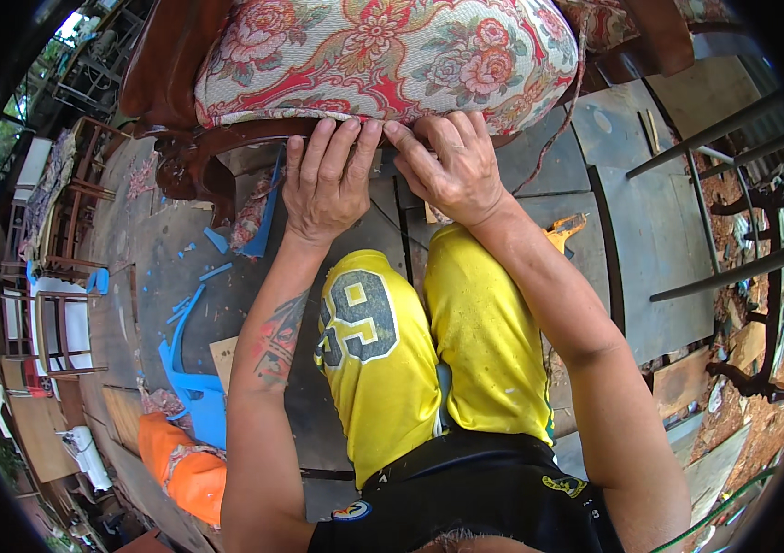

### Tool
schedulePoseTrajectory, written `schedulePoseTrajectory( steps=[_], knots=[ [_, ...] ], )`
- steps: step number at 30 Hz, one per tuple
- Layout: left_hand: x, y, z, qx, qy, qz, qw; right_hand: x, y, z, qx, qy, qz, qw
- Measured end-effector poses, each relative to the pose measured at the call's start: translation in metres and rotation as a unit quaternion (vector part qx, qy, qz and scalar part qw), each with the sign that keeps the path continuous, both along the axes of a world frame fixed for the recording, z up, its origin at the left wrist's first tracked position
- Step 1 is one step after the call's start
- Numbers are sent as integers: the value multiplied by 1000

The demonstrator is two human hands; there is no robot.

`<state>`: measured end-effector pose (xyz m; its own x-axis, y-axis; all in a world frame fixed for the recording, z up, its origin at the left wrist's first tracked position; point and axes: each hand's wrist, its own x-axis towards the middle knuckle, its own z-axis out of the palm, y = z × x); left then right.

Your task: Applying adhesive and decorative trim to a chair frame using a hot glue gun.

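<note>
A wooden chair with a floral red-and-cream upholstered seat cushion (383, 55) stands in front of me, its dark carved wood frame (217, 152) below the fabric. My left hand (326, 180) presses its fingertips against the lower front edge of the cushion where the fabric meets the wood. Beside it, my right hand (452, 166) pinches the same fabric edge, fingers curled under. Both hands almost touch each other. My knees in yellow shorts (429, 341) are just below the hands.
Grey boards (650, 221) cover the floor. Blue plastic scraps (194, 369) and an orange bundle (185, 465) lie at my left. An orange-handled tool (565, 230) sits by my right knee. Metal bars (733, 129) and stacked chair frames (51, 276) flank the sides.
</note>
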<state>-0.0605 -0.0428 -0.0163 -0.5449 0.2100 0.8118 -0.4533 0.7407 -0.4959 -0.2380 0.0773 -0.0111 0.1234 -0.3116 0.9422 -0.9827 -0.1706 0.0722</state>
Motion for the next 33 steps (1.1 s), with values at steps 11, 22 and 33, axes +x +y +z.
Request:
schedulePoseTrajectory(
  steps=[11,22,33],
  knots=[
    [6,0,10,-8,-51,13,999,-3,-1,-5,-16,6,-1,1000],
    [13,5,23,-35,-111,53,992,-3,0,-10,-9,-14,-13,1000],
    [23,9,28,-40,-157,94,982,-4,4,-5,9,-15,-11,1000]
  ],
)
